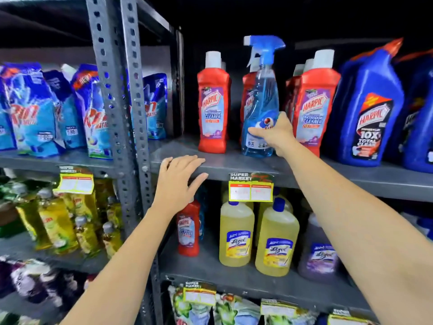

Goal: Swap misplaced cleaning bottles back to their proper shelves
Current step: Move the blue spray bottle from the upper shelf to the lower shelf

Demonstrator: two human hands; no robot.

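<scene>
Right now my worry is the crowding on the upper shelf (234,160): the blue spray bottle (261,106) stands among red Harpic bathroom cleaner bottles (212,109), just beside them on both sides, and a careless pull could drag its trigger head against a white cap and topple a neighbour off the front edge. The bottle is tall and held low, so I judge it could also tip backward as it comes away (the base looks to be resting on the shelf, though I cannot be sure).

My right hand (274,134) is closed round the lower body of the spray bottle, fingers (256,132) wrapped across the label, thumb hidden behind. That grip is clamped on the bottle.

My left hand (180,181) lies flat, fingers spread apart, on the lip of the same shelf and holds nothing. Just below it, one red Harpic bottle (188,228) stands on the lower shelf beside yellow Lizol bottles (236,233), which looks like the other half of the swap.
</scene>
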